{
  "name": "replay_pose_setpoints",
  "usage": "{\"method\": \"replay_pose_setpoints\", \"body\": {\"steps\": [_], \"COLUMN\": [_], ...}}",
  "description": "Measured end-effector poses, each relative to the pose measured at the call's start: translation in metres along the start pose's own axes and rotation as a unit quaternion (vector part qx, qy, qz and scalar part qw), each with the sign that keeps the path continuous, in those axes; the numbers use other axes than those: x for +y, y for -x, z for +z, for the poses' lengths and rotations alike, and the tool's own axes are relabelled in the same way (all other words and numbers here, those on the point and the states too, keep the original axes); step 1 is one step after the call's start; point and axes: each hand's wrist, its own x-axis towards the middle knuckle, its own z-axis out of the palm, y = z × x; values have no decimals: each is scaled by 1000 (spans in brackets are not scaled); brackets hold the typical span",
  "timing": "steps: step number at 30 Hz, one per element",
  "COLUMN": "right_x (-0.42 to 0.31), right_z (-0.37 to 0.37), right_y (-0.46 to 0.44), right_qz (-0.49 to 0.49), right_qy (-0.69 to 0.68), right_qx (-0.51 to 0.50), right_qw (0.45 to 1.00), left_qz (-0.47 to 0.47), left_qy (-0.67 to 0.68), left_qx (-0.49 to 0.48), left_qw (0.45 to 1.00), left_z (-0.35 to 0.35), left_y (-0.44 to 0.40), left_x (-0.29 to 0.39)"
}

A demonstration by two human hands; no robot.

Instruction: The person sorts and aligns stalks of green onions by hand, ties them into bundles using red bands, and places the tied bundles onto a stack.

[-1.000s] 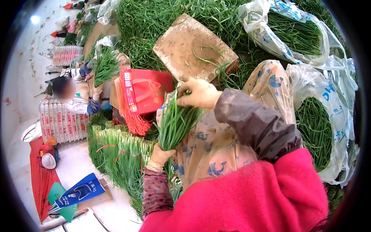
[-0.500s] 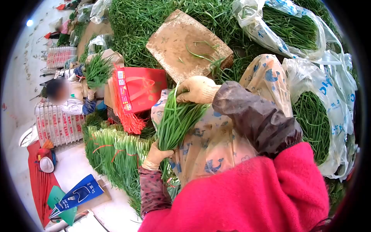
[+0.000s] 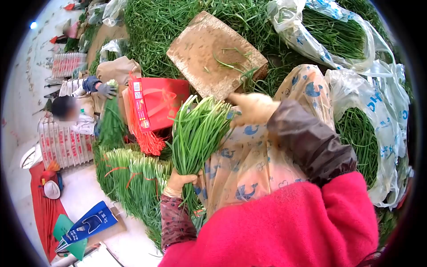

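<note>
My left hand (image 3: 179, 182), in a pale glove, is closed around the lower part of a bunch of garlic chives (image 3: 198, 133). The bunch stands upright over my lap, its pale cut ends fanned out at the top. My right hand (image 3: 254, 109), also gloved and slightly blurred, is apart from the bunch on its right, with one finger stretched out near the lower edge of a worn, muddy board (image 3: 218, 53). Nothing shows in that hand. A patterned plastic apron (image 3: 249, 155) covers my lap.
Loose greens (image 3: 155, 35) lie around the board. Plastic bags (image 3: 371, 102) of greens stand at the right. A red box (image 3: 162, 100) with red ties (image 3: 149, 141) is left of the bunch. Tied chive bundles (image 3: 129, 178) stand lower left. Another person (image 3: 82, 113) holds greens at the far left.
My right hand has let go of the bunch's top and moved right. The chive ends now spread apart and stand higher. My left hand keeps its hold. The other person's greens hang lower.
</note>
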Motion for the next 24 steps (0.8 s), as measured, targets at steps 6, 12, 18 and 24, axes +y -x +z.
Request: {"method": "replay_pose_setpoints", "body": {"steps": [6,12,18,24], "right_x": [8,7,-47,-44], "right_z": [31,-19,12,33], "right_y": [-23,-8,-4,-22], "right_qz": [108,73,-64,97], "right_qy": [-10,-271,117,-9], "right_qx": [68,183,206,22], "right_qw": [992,942,969,995], "left_qz": [5,7,-3,7], "left_qy": [-5,-16,-46,-51], "left_qx": [3,-2,21,25], "left_qw": [1000,1000,999,998], "left_z": [-4,-4,-4,0], "left_y": [3,-1,-8,-12], "left_x": [-6,-15,-17,-17]}}
